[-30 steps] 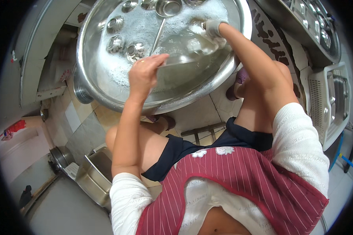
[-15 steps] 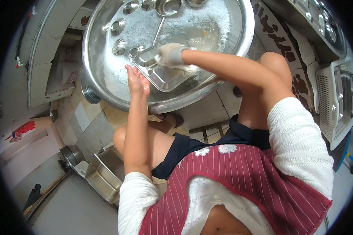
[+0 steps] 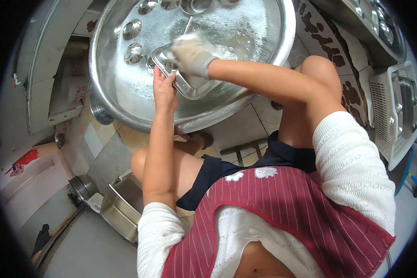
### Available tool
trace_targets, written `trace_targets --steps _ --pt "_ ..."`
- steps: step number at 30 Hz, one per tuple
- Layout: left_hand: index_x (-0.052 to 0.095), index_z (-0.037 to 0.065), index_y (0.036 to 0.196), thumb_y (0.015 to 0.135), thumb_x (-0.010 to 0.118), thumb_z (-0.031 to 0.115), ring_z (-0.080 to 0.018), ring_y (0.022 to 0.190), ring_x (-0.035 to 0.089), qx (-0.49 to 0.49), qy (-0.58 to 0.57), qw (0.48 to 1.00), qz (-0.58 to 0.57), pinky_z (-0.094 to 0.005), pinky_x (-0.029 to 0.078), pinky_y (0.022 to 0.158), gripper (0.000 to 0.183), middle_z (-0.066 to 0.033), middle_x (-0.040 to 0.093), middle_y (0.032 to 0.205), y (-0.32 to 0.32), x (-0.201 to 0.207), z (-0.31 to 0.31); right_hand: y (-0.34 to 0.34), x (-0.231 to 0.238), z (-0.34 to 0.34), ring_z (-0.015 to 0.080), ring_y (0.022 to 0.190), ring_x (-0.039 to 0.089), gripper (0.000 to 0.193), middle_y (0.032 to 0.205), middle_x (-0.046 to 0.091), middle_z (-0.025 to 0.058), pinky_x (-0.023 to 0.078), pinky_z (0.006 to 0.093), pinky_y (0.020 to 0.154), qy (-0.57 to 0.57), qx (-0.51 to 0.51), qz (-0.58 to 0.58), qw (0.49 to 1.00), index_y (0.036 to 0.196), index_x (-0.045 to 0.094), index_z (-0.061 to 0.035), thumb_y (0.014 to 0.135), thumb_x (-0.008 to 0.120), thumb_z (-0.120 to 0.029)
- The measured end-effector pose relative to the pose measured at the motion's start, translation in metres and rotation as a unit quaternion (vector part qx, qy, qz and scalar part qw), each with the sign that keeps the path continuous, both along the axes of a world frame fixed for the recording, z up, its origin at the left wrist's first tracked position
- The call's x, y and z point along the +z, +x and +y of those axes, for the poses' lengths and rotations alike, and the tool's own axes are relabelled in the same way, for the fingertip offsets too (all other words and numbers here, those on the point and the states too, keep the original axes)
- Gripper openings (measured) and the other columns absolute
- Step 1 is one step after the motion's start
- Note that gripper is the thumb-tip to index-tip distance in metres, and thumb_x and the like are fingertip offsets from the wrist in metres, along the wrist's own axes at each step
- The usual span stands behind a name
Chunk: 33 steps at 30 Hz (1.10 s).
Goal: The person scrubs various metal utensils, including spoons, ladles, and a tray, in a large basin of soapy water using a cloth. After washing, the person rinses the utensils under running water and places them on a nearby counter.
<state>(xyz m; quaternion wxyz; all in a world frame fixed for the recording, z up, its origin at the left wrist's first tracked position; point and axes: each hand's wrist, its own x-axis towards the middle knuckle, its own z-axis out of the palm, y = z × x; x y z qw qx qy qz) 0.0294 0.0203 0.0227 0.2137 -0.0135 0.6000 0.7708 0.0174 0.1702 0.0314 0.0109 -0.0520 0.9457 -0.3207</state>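
Note:
My left hand [image 3: 164, 88] grips the left edge of a metal compartment tray [image 3: 190, 89], its thumb over the rim. The tray is tilted above the soapy water in a big round metal tub [image 3: 288, 44]. Over the tray's far side is my right hand [image 3: 190, 56], in a whitish glove. Its fingers are smeared by motion, and I cannot make out whether a cloth is in them. Small metal bowls [image 3: 134, 53] sit in the suds to the left. At the tub's far side lies a round metal vessel [image 3: 195, 5], with a long thin handle reaching towards me.
A white plastic basket [image 3: 389, 125] with metal ware stands at the right, below a counter [image 3: 380, 28] holding shiny dishes. On the lower left a deep rectangular metal pan [image 3: 120, 208] rests near a round metal pot [image 3: 83, 187]. My knees flank the tub's near side.
My left hand has gone from an open palm beside the tray to gripping its edge. The gloved right hand has moved up and left over the tray. The view has shifted slightly.

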Motion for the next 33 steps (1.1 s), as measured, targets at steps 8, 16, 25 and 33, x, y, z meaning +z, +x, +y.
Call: trace_targets --steps 8,16,25,33 --pt "0.040 -0.004 0.130 0.087 0.050 -0.006 -0.0105 0.088 0.056 0.054 -0.037 0.995 0.078 -0.0229 0.045 0.077 0.044 -0.0083 0.059 0.108 -0.002 -0.005 -0.010 -0.034 -0.008 0.044 0.0287 0.101 0.061 0.032 0.106 0.063 0.0171 0.049 0.0386 0.087 -0.001 -0.125 -0.016 0.992 0.102 0.064 -0.0052 0.080 0.058 -0.028" --pt "0.052 -0.002 0.113 0.090 0.050 0.000 -0.0117 0.088 0.057 0.115 0.006 0.992 0.043 -0.0257 0.046 0.078 0.023 -0.0052 0.061 0.099 -0.021 -0.027 -0.020 -0.027 -0.096 0.051 0.0297 0.095 0.065 0.035 0.106 0.066 0.0124 0.050 0.0399 0.079 0.186 0.089 -0.162 0.965 0.106 0.068 -0.0084 0.082 0.053 -0.029" --pt "0.053 0.002 0.109 0.092 0.050 0.009 -0.0188 0.087 0.060 0.151 0.075 0.983 -0.074 -0.0332 0.050 0.079 0.018 -0.0070 0.060 0.096 -0.022 -0.031 -0.018 0.039 0.015 -0.039 0.0368 0.090 0.061 0.028 0.095 0.061 0.0210 0.047 0.0434 0.082 -0.130 0.063 -0.078 0.986 0.103 0.058 -0.0056 0.079 0.056 -0.020" --pt "0.059 0.004 0.108 0.091 0.054 0.013 -0.0091 0.058 0.050 0.104 -0.236 0.963 0.075 -0.0236 0.042 0.049 0.020 0.0004 0.054 0.070 -0.029 0.044 -0.029 0.017 -0.038 0.036 0.0321 0.099 0.061 0.034 0.100 0.064 0.0207 0.047 0.0393 0.086 0.116 0.157 -0.158 0.968 0.104 0.066 -0.0074 0.076 0.065 -0.026"
